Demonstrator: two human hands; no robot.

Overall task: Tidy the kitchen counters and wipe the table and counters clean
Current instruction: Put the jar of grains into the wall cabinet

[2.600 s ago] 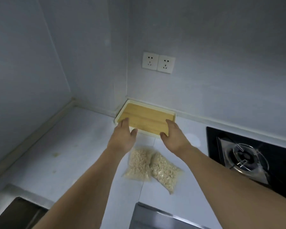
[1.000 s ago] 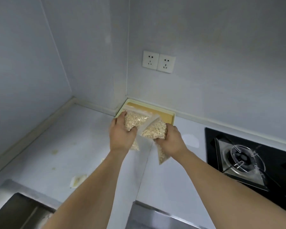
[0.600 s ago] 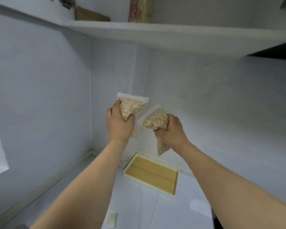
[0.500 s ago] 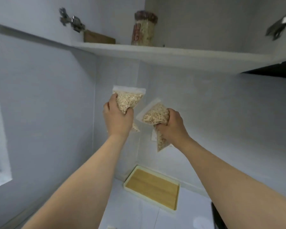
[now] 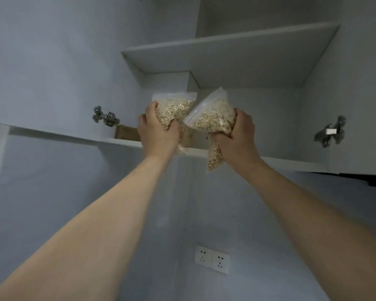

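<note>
Both arms reach up, the left hand [image 5: 159,131] curled round one bag of oats [image 5: 175,110] and the right hand [image 5: 237,135] round another [image 5: 213,120], level with the lower cupboard shelf [image 5: 280,162], where they seem due to be set down next.

Left hand [image 5: 157,133] gripping left bag [image 5: 175,110], right hand [image 5: 237,135] gripping right bag [image 5: 213,118], both hanging before lower shelf [image 5: 291,162].

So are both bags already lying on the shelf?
No, the left hand and right hand each grip a bag in the air.
</note>
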